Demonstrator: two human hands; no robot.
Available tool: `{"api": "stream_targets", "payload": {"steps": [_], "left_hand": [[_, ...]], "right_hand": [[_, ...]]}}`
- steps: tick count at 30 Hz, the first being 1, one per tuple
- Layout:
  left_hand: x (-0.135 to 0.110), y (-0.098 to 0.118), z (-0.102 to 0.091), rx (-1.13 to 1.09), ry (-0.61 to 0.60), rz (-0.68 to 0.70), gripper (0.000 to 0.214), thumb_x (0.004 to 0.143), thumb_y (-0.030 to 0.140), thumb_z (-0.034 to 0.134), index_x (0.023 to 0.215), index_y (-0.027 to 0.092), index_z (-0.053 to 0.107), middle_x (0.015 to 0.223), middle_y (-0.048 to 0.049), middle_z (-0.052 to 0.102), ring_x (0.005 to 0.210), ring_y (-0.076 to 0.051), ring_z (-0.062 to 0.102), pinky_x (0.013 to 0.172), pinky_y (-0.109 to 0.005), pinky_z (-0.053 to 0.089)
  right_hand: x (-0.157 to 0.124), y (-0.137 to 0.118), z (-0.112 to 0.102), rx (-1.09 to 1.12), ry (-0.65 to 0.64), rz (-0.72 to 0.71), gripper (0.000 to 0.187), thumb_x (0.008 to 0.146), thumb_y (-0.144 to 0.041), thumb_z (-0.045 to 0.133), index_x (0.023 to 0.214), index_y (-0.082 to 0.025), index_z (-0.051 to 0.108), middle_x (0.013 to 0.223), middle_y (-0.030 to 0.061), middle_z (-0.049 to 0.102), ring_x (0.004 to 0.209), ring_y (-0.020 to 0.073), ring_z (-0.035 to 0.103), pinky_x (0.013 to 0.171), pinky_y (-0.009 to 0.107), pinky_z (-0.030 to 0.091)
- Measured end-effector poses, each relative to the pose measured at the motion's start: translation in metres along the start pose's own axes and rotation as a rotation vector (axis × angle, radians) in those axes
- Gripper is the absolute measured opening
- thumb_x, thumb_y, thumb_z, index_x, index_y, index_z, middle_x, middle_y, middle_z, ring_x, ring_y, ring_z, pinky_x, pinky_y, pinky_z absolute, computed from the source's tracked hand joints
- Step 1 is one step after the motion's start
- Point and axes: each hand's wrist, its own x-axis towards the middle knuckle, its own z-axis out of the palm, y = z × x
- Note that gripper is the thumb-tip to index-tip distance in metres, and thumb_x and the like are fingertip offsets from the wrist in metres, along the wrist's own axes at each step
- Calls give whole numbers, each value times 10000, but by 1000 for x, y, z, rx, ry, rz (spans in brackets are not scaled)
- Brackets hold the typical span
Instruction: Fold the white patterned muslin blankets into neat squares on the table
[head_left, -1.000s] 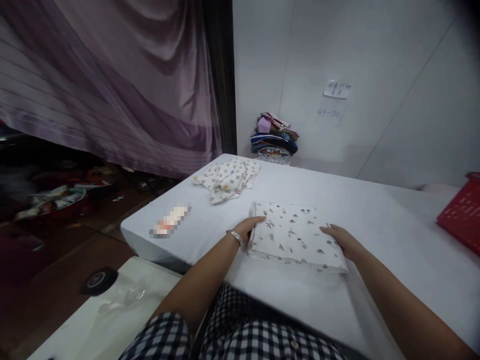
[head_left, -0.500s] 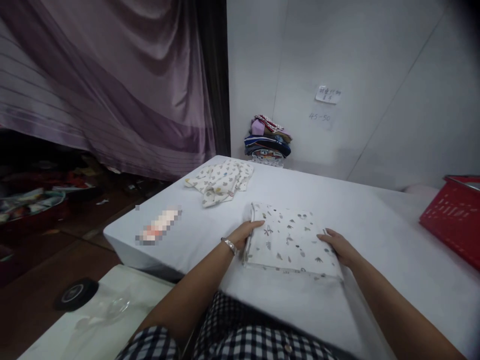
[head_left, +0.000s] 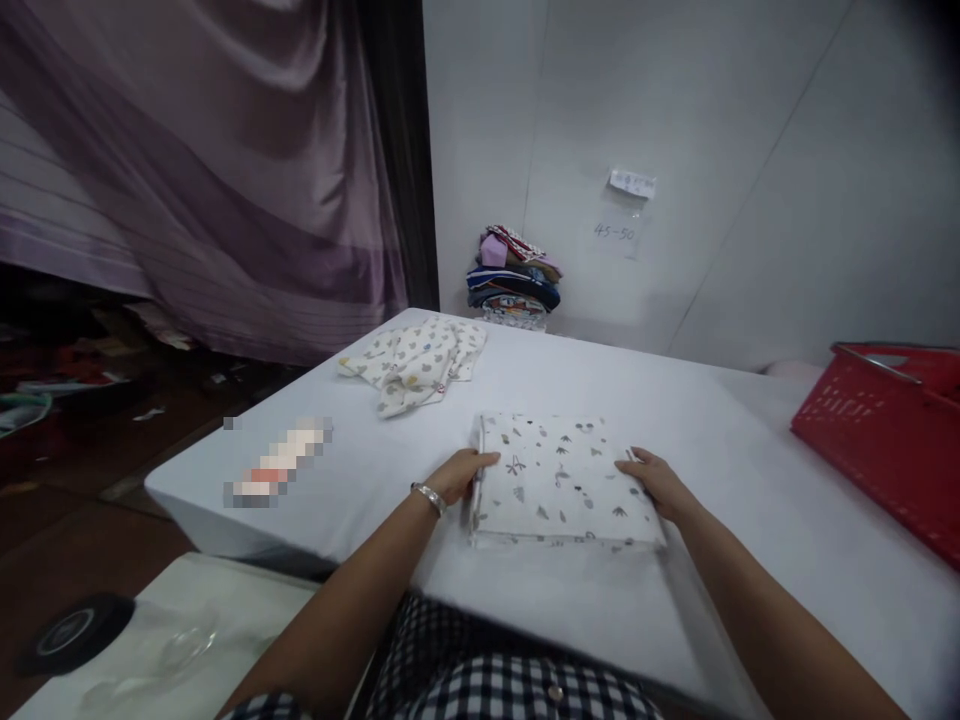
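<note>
A folded white cloth with small grey and dark prints lies flat on the white-covered table in front of me. My left hand grips its left edge, thumb on top and the other fingers hidden beside or beneath the layers. On the opposite side my right hand holds the right edge, with the thumb over the upper surface. Farther back to the left rests a crumpled white printed cloth, touched by neither hand.
A red plastic basket stands at the table's right. Behind the far edge rises a stack of folded fabrics against the wall. A blurred-out object lies near the left edge. A black round lid sits at lower left.
The view has turned slightly to the right, so everything appears shifted left and more of the red basket shows. Both hands keep hold of the folded cloth, which looks nearly unchanged.
</note>
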Motion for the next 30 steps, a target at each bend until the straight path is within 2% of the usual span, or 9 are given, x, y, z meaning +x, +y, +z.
{"api": "stream_targets", "payload": {"steps": [6, 11, 14, 18, 21, 23, 26, 30], "left_hand": [[-4, 6, 8, -24, -119, 75, 332, 656, 365, 692, 882, 145, 588, 881, -82, 686, 836, -213, 637, 759, -315, 506], [1, 9, 24, 108, -7, 51, 354, 653, 366, 689, 885, 131, 563, 956, -100, 664, 870, -204, 617, 719, -283, 495], [0, 14, 34, 170, 47, 86, 358, 667, 381, 666, 904, 140, 550, 963, -88, 647, 842, -204, 605, 639, -266, 472], [-9, 29, 48, 441, 114, 289, 362, 670, 449, 637, 856, 148, 561, 909, -74, 637, 793, -201, 586, 591, -248, 424], [-15, 39, 59, 529, 102, 431, 349, 688, 451, 611, 883, 165, 569, 917, -58, 634, 799, -195, 581, 618, -247, 417], [-17, 43, 67, 563, 112, 474, 349, 687, 453, 608, 887, 170, 565, 915, -56, 633, 799, -199, 579, 617, -248, 411], [-16, 47, 78, 586, 119, 500, 357, 678, 464, 612, 865, 165, 560, 891, -64, 632, 784, -204, 576, 604, -250, 405], [-15, 47, 80, 493, 95, 504, 334, 676, 434, 626, 854, 159, 562, 897, -70, 633, 800, -199, 578, 618, -247, 415]], "right_hand": [[-4, -9, -9, -2, 9, -76, 521, 675, -213, 671, 1170, -167, 514, 984, 82, 673, 784, 206, 652, 640, 270, 539], [-4, -10, -15, -60, 100, -18, 594, 671, -203, 684, 1219, -120, 469, 1001, 111, 662, 754, 188, 649, 603, 244, 523], [-8, -11, -16, -101, 106, -43, 551, 679, -212, 673, 1192, -122, 494, 960, 92, 671, 711, 173, 643, 581, 233, 513], [-16, -26, -17, -261, 87, -176, 435, 690, -241, 643, 1107, -144, 565, 904, 66, 677, 719, 179, 634, 593, 238, 501], [-23, -45, -16, -461, 147, -330, 433, 684, -250, 627, 1102, -146, 577, 987, 69, 658, 847, 203, 617, 691, 257, 490], [-29, -57, -13, -594, 201, -413, 476, 684, -264, 612, 1142, -143, 560, 1037, 71, 640, 909, 216, 596, 745, 277, 473], [-38, -72, -4, -741, 231, -485, 524, 695, -284, 579, 1199, -151, 529, 1029, 70, 638, 894, 210, 593, 731, 278, 464], [-47, -83, 0, -741, 200, -555, 490, 686, -264, 575, 1170, -183, 554, 980, 49, 654, 839, 190, 603, 688, 253, 463]]}}
